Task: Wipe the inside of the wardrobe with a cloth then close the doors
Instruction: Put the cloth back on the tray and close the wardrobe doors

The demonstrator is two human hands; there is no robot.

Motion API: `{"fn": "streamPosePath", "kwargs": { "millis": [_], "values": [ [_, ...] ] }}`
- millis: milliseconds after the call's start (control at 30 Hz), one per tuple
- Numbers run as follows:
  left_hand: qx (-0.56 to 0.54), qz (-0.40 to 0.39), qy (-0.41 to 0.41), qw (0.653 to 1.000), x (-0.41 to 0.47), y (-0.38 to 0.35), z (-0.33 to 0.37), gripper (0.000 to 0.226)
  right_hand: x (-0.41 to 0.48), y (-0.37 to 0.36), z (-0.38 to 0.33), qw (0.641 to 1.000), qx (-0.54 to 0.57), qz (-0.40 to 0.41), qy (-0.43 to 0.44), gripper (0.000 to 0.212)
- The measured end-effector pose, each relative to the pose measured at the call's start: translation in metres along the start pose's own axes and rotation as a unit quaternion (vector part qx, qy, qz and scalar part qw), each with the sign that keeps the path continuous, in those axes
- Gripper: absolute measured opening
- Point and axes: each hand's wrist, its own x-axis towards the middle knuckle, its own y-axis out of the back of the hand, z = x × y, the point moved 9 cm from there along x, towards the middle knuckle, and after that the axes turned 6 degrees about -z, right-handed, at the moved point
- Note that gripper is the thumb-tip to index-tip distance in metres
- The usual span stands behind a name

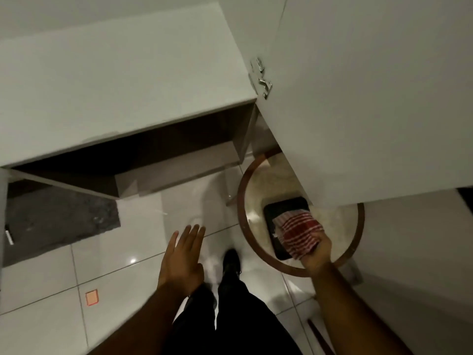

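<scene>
A red-and-white striped cloth (298,230) is bunched in my right hand (316,254), which grips it over a black tray (277,210) on a round table. My left hand (183,254) hovers open above the floor tiles, fingers spread, holding nothing. The white wardrobe (115,80) fills the upper left, seen from above, with a dark open space (133,152) beneath its white panel. A white wardrobe door (371,98) stands open at the upper right, its metal hinge (262,78) visible at the edge. The door hides part of the table.
The round table (242,201) has a brown wooden rim and a pale marble top, standing right of the wardrobe. Glossy white floor tiles (102,265) lie below. A dark grey mat (56,219) sits at the left. My dark-trousered legs and a black shoe (231,260) are at the bottom centre.
</scene>
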Motion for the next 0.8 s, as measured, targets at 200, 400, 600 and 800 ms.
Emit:
{"fn": "streamPosePath", "kwargs": {
  "millis": [200, 400, 600, 800],
  "values": [
    [0.047, 0.026, 0.014, 0.998, 0.011, 0.004, 0.012, 0.083, 0.03, 0.08, 0.007, 0.963, -0.241, 0.1, -0.064, 0.052],
    [0.0, 0.061, 0.062, 0.996, 0.007, 0.015, -0.007, 0.075, 0.024, 0.014, 0.024, 0.898, -0.436, 0.035, -0.046, 0.046],
    [-0.022, 0.104, 0.14, 0.984, -0.01, 0.046, -0.055, 0.076, -0.038, -0.137, 0.053, 0.746, -0.634, -0.129, 0.157, 0.046],
    [-0.039, 0.201, 0.169, 0.964, -0.03, 0.148, -0.102, 0.079, -0.134, -0.328, 0.025, 0.518, -0.704, -0.183, 0.45, 0.067]
  ]
}}
